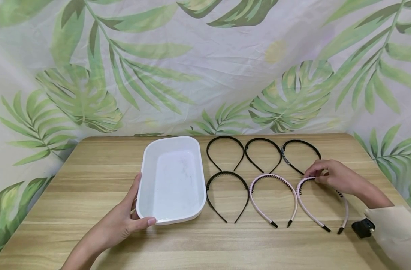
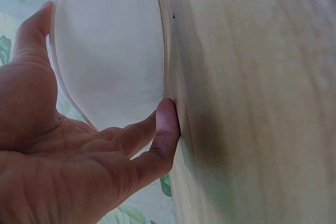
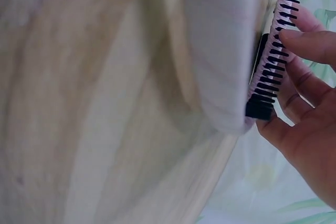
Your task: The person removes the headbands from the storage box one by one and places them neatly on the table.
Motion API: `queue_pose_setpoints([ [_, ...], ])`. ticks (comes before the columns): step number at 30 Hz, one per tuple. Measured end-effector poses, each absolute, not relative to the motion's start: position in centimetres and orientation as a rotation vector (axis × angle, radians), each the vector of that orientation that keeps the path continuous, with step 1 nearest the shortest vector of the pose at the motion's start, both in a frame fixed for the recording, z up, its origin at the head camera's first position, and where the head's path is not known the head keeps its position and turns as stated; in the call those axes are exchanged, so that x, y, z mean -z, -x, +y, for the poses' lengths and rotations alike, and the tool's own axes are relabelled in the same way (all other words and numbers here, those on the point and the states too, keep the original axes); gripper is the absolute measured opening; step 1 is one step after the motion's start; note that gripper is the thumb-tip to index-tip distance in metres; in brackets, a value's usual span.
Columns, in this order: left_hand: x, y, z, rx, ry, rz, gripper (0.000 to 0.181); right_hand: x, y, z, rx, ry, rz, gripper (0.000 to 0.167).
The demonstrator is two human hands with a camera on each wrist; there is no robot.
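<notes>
In the head view, my left hand (image 1: 119, 221) grips the near left corner of a white rectangular basin (image 1: 178, 183). Its thumb lies at the rim and the fingers are against the outer side. At the right, my right hand (image 1: 331, 175) pinches the top of a pink headband (image 1: 308, 212) with black teeth and black tips. The right wrist view shows the thumb on the toothed band (image 3: 270, 59), other fingers behind it. Beside it lies another pink headband (image 1: 272, 175), then a black toothed headband (image 1: 228, 173) nearest the basin.
Behind these lies a row of thin black headbands (image 1: 224, 137), the rightmost (image 1: 283, 155) with a bluish patterned part. All rest on a wooden table (image 1: 232, 247), before a leaf-patterned cloth (image 1: 225, 75). A small black device (image 1: 362, 228) is at the right sleeve.
</notes>
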State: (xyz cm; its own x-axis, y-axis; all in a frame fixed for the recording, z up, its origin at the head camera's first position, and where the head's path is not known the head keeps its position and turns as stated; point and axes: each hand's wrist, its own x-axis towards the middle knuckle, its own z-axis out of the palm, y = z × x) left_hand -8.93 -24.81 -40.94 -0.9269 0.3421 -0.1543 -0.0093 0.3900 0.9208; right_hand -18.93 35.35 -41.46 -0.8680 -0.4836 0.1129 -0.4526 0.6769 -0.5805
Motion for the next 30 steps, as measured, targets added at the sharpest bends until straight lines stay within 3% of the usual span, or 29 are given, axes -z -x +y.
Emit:
queue_pose_setpoints([
  [30, 41.0, 9.0, -25.0, -1.537, -0.317, 2.347, 0.127, 41.5, 17.9, 34.4, 0.882, 0.776, 2.993, 0.030],
])
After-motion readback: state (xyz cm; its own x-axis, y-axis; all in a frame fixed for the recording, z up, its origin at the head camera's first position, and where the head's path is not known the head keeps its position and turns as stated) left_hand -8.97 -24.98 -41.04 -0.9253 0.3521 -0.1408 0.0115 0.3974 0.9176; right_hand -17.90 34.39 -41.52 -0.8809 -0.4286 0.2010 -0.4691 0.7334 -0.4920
